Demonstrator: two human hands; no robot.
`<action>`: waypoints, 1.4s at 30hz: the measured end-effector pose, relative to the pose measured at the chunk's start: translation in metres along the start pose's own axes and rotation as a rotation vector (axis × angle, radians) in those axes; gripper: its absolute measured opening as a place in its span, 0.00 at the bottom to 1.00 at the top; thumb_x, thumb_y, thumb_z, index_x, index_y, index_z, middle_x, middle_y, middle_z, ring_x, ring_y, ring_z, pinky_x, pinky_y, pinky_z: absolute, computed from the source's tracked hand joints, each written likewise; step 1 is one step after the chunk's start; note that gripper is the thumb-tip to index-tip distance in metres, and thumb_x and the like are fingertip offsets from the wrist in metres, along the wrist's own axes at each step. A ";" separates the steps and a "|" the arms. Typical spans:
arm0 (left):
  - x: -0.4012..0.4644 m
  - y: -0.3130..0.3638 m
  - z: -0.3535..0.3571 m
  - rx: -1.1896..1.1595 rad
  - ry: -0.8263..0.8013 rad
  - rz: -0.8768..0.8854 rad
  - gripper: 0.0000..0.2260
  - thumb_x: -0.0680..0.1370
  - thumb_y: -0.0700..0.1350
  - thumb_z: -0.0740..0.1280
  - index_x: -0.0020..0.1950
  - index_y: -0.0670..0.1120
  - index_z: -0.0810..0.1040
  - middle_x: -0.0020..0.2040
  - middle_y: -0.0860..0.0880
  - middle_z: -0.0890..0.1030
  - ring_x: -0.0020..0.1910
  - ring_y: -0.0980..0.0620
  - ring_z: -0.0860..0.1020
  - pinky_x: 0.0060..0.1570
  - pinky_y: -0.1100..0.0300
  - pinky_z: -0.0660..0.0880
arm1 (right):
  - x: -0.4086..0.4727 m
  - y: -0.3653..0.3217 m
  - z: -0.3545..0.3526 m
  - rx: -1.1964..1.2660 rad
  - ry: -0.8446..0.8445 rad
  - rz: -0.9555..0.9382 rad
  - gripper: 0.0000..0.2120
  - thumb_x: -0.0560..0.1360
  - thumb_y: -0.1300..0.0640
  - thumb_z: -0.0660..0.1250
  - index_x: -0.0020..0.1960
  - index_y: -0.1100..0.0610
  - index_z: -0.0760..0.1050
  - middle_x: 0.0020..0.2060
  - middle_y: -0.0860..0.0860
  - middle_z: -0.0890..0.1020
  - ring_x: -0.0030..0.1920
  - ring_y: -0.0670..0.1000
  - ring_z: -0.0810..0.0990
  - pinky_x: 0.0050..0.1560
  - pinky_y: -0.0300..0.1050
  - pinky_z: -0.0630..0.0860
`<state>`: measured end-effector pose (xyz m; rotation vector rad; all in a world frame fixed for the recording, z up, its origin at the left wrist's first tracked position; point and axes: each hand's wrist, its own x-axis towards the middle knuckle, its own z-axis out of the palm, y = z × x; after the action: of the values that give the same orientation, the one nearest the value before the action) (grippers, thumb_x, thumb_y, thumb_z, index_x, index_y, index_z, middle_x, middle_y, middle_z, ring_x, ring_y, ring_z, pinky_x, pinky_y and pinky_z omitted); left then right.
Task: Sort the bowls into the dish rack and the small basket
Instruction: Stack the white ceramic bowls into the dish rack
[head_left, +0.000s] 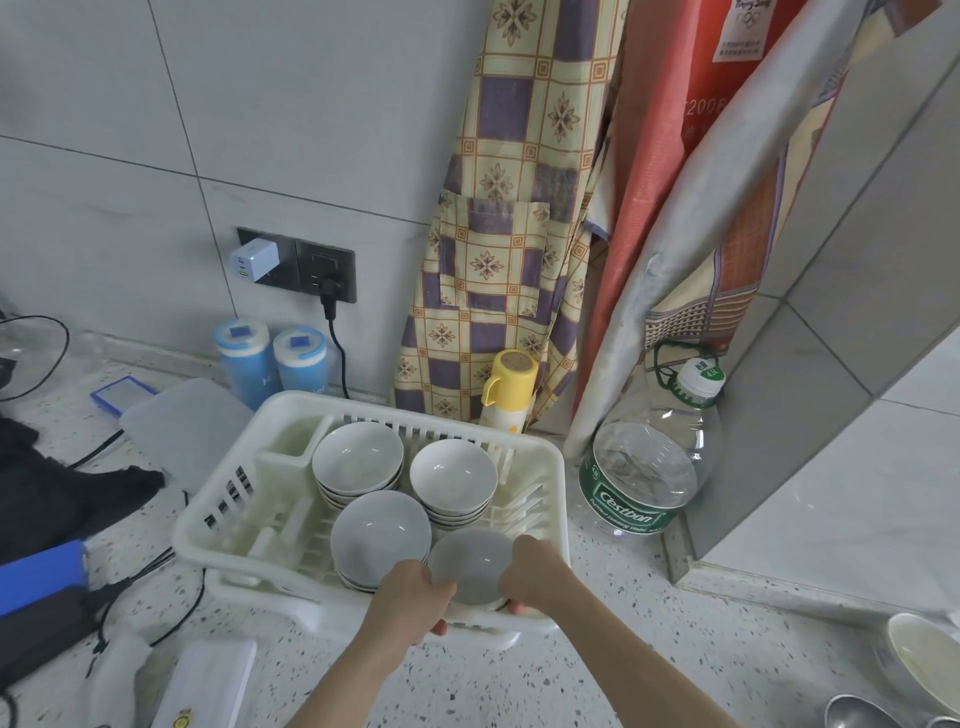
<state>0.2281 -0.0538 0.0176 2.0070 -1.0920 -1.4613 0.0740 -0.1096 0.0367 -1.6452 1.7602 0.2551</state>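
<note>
You've got both hands down at the near right corner of the white dish rack (270, 488), and they're closed on a grey bowl (470, 564): your left hand (410, 597) wraps the bowl's left rim, your right hand (535, 574) takes the right rim, bowl squarely between them. It sits at the front of the rack, just beside another grey stack (381, 535), with two stacks of white bowls behind, one at the back left (357, 457) and one at the back right (453, 475). Whether this grey bowl rests on others beneath it, I can't tell; your hands cover its base.

Now, how it'll handle: this looks like glazed ceramic, so reckon on stiff, smooth and a bit slippery, and it will chip if it knocks a neighbour. One bowl should be light; a stack would be noticeably heavier and could slide apart. Keep your grip where it is, on opposite sides of the rim, thumbs over the lip and fingers under the curve, so the weight hangs evenly. Watch the rack's upright ribs and that grey stack touching close on your left; there's little room to tilt.

The small basket isn't something I can make out in this view. Off to the far right on the speckled tabletop (597, 675) sits a pale bowl (922, 660), well apart from the rack.
</note>
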 end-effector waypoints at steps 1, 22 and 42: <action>0.000 -0.001 0.000 -0.005 -0.001 -0.002 0.06 0.75 0.41 0.61 0.38 0.44 0.70 0.31 0.45 0.78 0.15 0.58 0.70 0.17 0.68 0.57 | 0.000 0.000 0.002 0.010 0.036 0.016 0.14 0.71 0.65 0.63 0.56 0.58 0.72 0.52 0.56 0.75 0.33 0.46 0.73 0.22 0.35 0.64; 0.001 -0.003 0.002 -0.014 0.010 0.024 0.10 0.75 0.41 0.64 0.35 0.45 0.67 0.33 0.46 0.72 0.27 0.50 0.82 0.23 0.64 0.58 | -0.002 0.003 0.024 0.153 0.299 0.081 0.15 0.68 0.67 0.64 0.54 0.60 0.75 0.30 0.48 0.73 0.36 0.51 0.77 0.25 0.38 0.66; -0.013 0.008 -0.003 -0.063 -0.078 -0.048 0.07 0.77 0.40 0.62 0.52 0.39 0.74 0.33 0.44 0.81 0.23 0.54 0.77 0.20 0.66 0.58 | -0.009 -0.006 0.026 0.010 0.335 0.097 0.16 0.76 0.65 0.63 0.63 0.60 0.73 0.57 0.54 0.77 0.56 0.55 0.79 0.49 0.44 0.77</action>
<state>0.2265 -0.0482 0.0325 1.9602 -1.0230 -1.5906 0.0881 -0.0884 0.0250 -1.6717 2.0880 0.0126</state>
